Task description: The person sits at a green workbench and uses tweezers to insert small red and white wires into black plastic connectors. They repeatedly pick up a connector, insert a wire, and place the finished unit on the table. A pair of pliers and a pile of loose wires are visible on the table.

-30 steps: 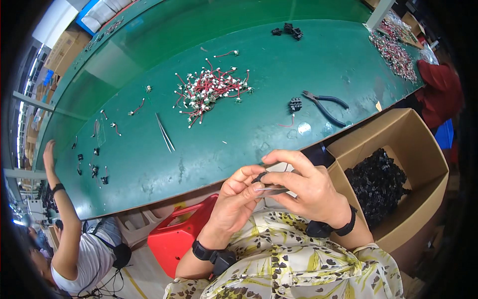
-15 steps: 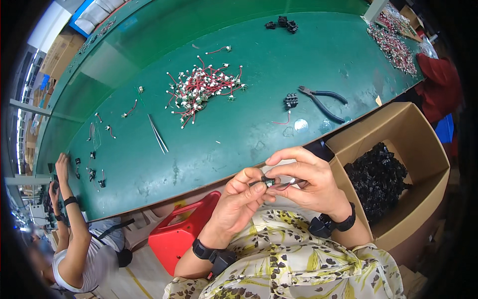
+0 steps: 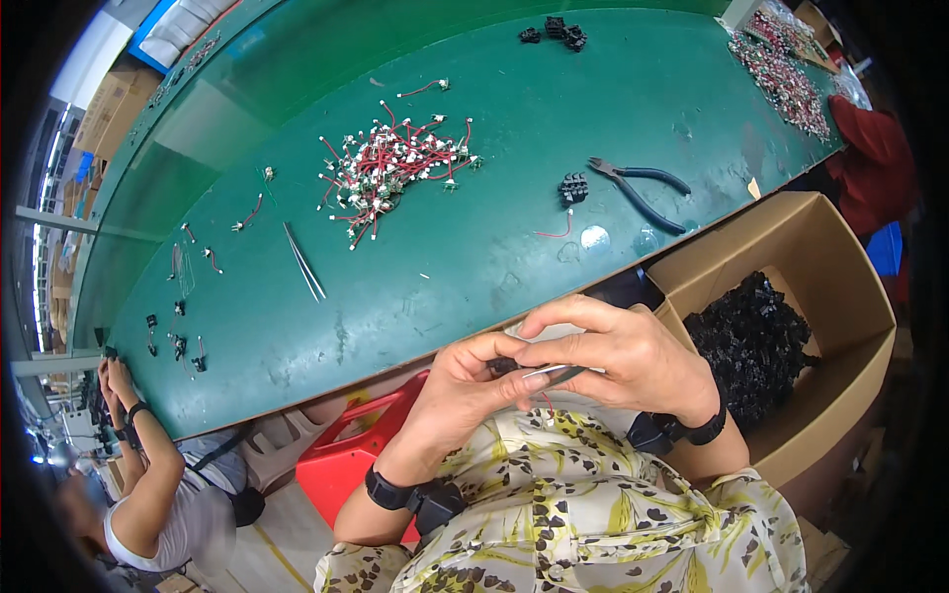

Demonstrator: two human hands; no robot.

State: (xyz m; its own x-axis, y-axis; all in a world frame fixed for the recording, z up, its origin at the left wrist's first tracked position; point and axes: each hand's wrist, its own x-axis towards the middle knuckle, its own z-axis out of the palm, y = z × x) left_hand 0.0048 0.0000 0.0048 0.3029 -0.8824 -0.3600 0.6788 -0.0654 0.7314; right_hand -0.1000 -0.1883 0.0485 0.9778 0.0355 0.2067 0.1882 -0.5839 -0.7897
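Note:
Just off the near edge of the table, my two hands meet in front of my patterned shirt. My left hand point(image 3: 450, 390) is closed, pinching a small black plastic part point(image 3: 502, 366) between thumb and fingers. A thin red wire point(image 3: 548, 399) hangs below the fingertips. My right hand point(image 3: 628, 361) is closed on slim metal tweezers point(image 3: 565, 375), whose tip points at the left thumb. Fingers hide most of the black part and where the tweezers touch it.
On the green table point(image 3: 425, 306) lie a heap of red-wired connectors point(image 3: 395, 163), other tweezers point(image 3: 304, 262), cutting pliers point(image 3: 643, 193) and a black block cluster point(image 3: 572, 189). A cardboard box point(image 3: 840, 257) of black parts point(image 3: 751, 341) stands right. Another person point(image 3: 148, 494) works at left.
The tweezers now show more plainly between my hands, and the black part is more covered by fingers. The view has shifted slightly. The other person's hands have come closer together.

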